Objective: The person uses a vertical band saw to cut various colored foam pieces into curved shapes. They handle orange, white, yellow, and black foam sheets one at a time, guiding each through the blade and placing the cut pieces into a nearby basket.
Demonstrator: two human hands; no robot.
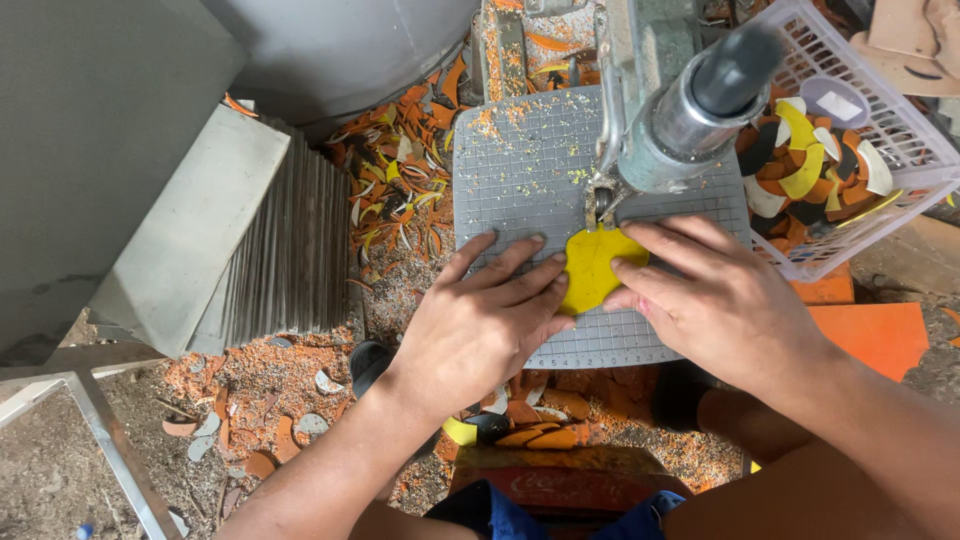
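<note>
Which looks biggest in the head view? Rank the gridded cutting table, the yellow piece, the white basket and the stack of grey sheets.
1. Stack of grey sheets and gridded cutting table: look alike, so I won't separate them.
2. White basket, partly cut off by the frame.
3. Yellow piece, pressed between both hands.

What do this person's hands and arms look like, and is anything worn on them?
Both the left hand and the right hand are bare: no gloves, rings, watch or wristband show. Both forearms are uncovered as far as the frame reaches, so no sleeves appear. The fingernails are short. Fine dust seems to cling to the fingers, though it is hard to tell for certain.
</note>
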